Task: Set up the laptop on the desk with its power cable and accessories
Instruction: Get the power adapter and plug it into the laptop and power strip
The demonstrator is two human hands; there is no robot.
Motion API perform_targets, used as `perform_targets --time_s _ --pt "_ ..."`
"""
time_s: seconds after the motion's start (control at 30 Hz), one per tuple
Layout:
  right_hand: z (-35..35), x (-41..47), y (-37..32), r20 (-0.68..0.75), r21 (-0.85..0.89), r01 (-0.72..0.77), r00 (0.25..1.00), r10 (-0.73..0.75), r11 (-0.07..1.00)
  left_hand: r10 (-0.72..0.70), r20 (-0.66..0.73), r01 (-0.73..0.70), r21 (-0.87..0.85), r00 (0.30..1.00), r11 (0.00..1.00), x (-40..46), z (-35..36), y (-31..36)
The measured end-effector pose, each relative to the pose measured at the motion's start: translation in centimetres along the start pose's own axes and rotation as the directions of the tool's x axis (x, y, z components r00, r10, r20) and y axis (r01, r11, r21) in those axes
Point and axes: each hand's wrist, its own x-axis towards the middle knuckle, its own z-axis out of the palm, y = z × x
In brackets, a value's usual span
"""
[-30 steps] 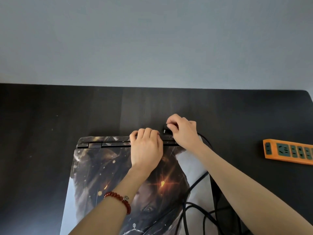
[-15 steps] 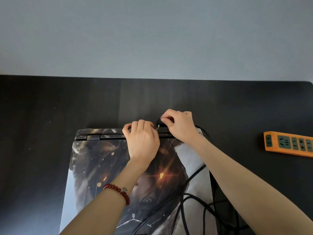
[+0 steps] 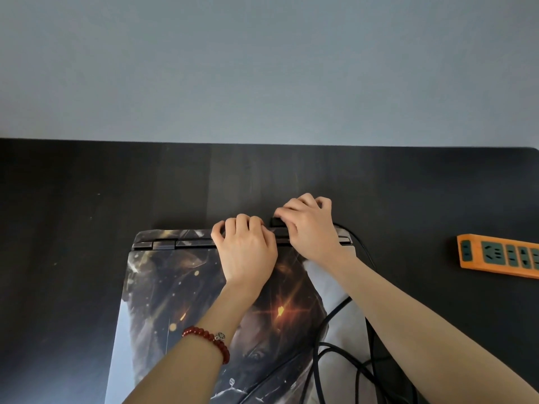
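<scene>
Right hand pinches small black plug at rear edge of closed art-skinned laptop. Left hand, just beside it, curls fingers over that edge, gripping it.

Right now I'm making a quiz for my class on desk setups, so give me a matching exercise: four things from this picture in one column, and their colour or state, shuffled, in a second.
Things:
1. power strip
2. laptop
3. right hand
4. bead bracelet

States:
A. closed, printed artwork on lid
B. red, on the left wrist
C. orange, lying at the desk's right side
D. pinching a black plug at the laptop's rear edge

Pairs: 1-C, 2-A, 3-D, 4-B
</scene>
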Motion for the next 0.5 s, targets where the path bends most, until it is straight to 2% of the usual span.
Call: perform_targets --time_s 0.23,0.5 --pt "-0.12 0.12 0.13 -0.002 0.059 0.028 1.000 -0.028 0.998 -0.017 0.033 0.017 -0.002 0.999 1.000 0.29 -0.20 0.12" --pt "-0.13 0.22 0.67 0.076 0.089 0.046 0.996 -0.053 0.995 -0.002 0.077 0.004 -0.017 0.997 1.000 0.38 -0.33 0.18"
